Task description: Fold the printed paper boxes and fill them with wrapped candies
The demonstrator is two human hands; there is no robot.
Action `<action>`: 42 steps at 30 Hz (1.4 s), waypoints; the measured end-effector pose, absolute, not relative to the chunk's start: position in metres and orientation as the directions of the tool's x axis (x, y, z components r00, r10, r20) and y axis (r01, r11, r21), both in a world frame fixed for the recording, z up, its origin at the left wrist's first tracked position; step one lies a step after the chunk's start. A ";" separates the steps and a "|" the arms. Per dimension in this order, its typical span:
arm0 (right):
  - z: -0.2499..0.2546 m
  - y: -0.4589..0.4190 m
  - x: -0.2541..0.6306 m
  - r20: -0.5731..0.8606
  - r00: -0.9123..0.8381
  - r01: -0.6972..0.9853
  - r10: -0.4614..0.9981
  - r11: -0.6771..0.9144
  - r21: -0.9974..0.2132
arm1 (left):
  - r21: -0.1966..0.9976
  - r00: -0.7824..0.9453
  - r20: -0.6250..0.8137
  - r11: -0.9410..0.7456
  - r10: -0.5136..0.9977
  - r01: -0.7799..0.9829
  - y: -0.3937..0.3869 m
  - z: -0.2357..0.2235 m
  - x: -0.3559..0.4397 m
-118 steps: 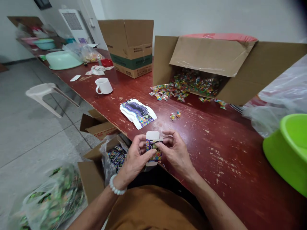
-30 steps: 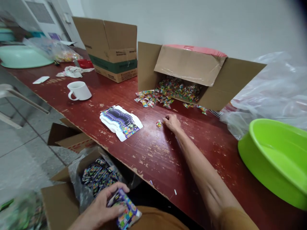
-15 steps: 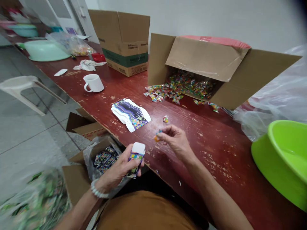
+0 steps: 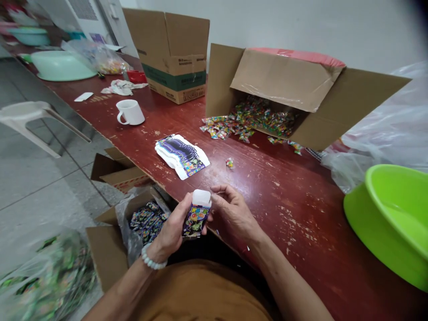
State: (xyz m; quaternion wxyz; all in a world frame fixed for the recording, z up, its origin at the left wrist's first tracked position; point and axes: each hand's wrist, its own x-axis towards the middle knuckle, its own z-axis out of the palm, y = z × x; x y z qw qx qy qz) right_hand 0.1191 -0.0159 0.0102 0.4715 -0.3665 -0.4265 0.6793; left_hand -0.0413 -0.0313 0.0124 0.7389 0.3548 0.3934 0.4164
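My left hand [image 4: 175, 223] is closed round a small printed carton [image 4: 195, 220], dark purple with bright candy pictures. The carton stands nearly upright with its white top flap [image 4: 201, 196] raised. Close beside that flap is my right hand [image 4: 232, 211], its fingers bent and thumb and fingertips drawn together at the carton's top right; what they hold, if anything, is hidden. One wrapped candy [image 4: 229, 162] lies on the red table beyond my right hand. To its left rests a stack of flattened printed cartons [image 4: 182, 156].
Wrapped candies [image 4: 227, 127] spill from a cardboard box [image 4: 277, 84] on its side. Another box [image 4: 174, 62], a white mug [image 4: 130, 112] and a green tub [image 4: 384, 214] stand on the table [image 4: 284, 191]. Below left, a lined box [image 4: 109, 249] holds filled dark packs.
My right hand has moved left and down to the carton's top, and the orange-and-blue candy in its fingers is out of sight. My left hand has raised the carton slightly and turned its front towards me.
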 end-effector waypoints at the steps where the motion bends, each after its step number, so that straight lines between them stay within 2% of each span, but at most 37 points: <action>1: 0.009 -0.017 0.116 -0.143 -0.325 -0.386 0.935 -0.270 -0.882 | 0.837 0.338 -0.306 0.421 0.890 -0.349 -0.032 0.011 -0.040; 3: 0.007 -0.019 0.112 -0.187 -0.399 -0.415 0.898 -0.358 -0.837 | 0.845 0.321 -0.287 0.397 0.902 -0.359 -0.034 0.010 -0.036; 5: 0.006 -0.019 0.110 -0.157 -0.403 -0.381 0.902 -0.321 -0.867 | 0.871 0.284 -0.230 0.327 0.931 -0.366 -0.035 0.009 -0.033; 6: 0.005 -0.019 0.111 -0.112 -0.364 -0.348 0.925 -0.246 -0.904 | 0.876 0.264 -0.213 0.304 0.941 -0.375 -0.036 0.009 -0.032; 8: 0.004 -0.019 0.115 0.065 -0.246 -0.215 0.967 0.011 -0.977 | 0.843 0.283 -0.244 0.347 0.928 -0.411 -0.035 0.008 -0.032; 10: 0.004 -0.019 0.120 0.277 -0.228 -0.027 0.933 0.278 -0.960 | 0.748 0.387 -0.320 0.481 0.865 -0.458 -0.034 0.009 -0.035; 12: 0.005 -0.019 0.122 0.363 -0.307 0.078 0.880 0.403 -0.912 | 0.650 0.467 -0.370 0.583 0.803 -0.488 -0.032 0.009 -0.037; 14: 0.009 -0.019 0.121 0.295 -0.346 0.054 0.891 0.332 -0.942 | 0.616 0.471 -0.390 0.604 0.791 -0.505 -0.031 0.009 -0.038; 16: 0.013 -0.019 0.117 0.122 -0.340 -0.066 0.932 0.106 -0.992 | 0.635 0.438 -0.390 0.581 0.810 -0.509 -0.032 0.007 -0.037; 18: 0.017 -0.019 0.111 -0.054 -0.357 -0.206 0.932 -0.135 -0.969 | 0.661 0.423 -0.374 0.557 0.825 -0.503 -0.032 0.005 -0.036; 20: 0.018 -0.018 0.106 -0.143 -0.351 -0.256 0.925 -0.242 -0.936 | 0.679 0.422 -0.355 0.541 0.834 -0.497 -0.032 0.003 -0.035; 23: 0.013 -0.019 0.104 -0.113 -0.282 -0.224 0.953 -0.180 -0.958 | 0.690 0.406 -0.370 0.540 0.836 -0.482 -0.030 0.002 -0.039; 28: -0.005 -0.026 0.101 -0.027 -0.386 -0.141 0.922 -0.088 -0.986 | 0.696 0.322 -0.431 0.538 0.843 -0.476 -0.026 0.002 -0.045; 31: -0.015 -0.023 0.099 0.018 -0.384 -0.054 0.923 -0.003 -0.999 | 0.752 0.230 -0.410 0.470 0.883 -0.463 -0.027 -0.001 -0.052; 34: -0.023 -0.003 0.103 0.049 -0.306 0.071 0.951 0.074 -0.995 | 0.883 0.063 -0.352 0.354 0.934 -0.307 -0.027 -0.015 -0.076; 36: -0.026 0.022 0.107 0.081 -0.204 0.213 0.976 0.125 -0.969 | 0.958 -0.089 -0.285 0.281 0.954 -0.056 -0.026 -0.030 -0.103; 37: -0.027 0.036 0.109 0.098 -0.156 0.295 0.983 0.141 -0.945 | 0.963 -0.173 -0.214 0.237 0.961 0.127 -0.024 -0.037 -0.117; 39: -0.027 0.067 0.107 0.146 -0.070 0.468 0.987 0.162 -0.868 | 0.847 -0.273 -0.063 0.196 0.960 0.493 -0.017 -0.049 -0.140; 42: -0.026 0.104 0.094 0.182 -0.028 0.685 0.983 0.151 -0.712 | 0.589 -0.213 0.220 0.045 0.952 0.807 0.000 -0.050 -0.147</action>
